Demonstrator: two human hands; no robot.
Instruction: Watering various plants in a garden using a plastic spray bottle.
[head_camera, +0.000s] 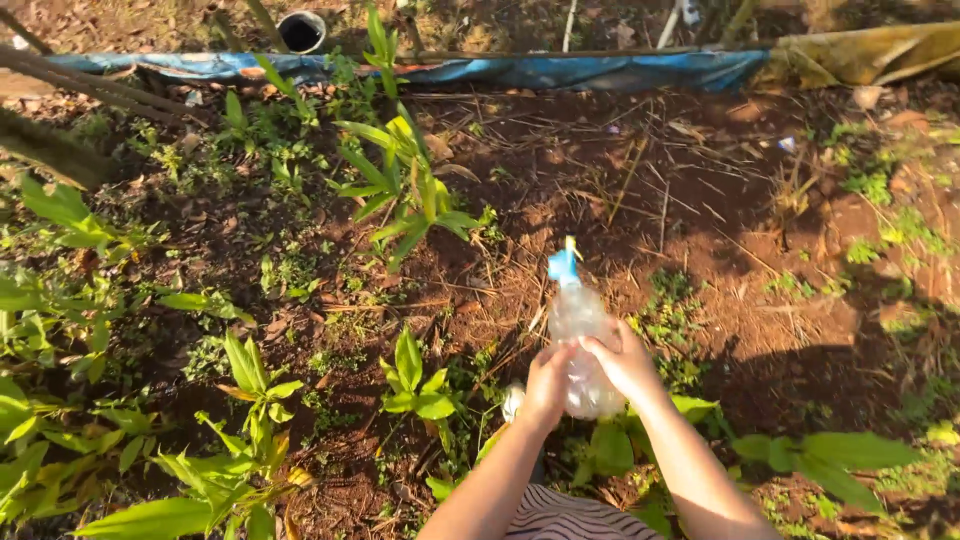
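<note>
Both hands, left hand (547, 385) and right hand (622, 362), gripped a clear spray bottle (578, 330) above leafy seedlings (415, 385); blue tarpaulin (560, 70) bordered the soil; fingertips were hidden.

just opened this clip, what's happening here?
A person stands in a garden bed and holds a clear plastic spray bottle with a blue nozzle in both bare hands. The left hand and right hand wrap its lower body, nozzle pointing away over the red-brown soil. Young green plants grow around, and a blue tarp lies along the far edge.
</note>
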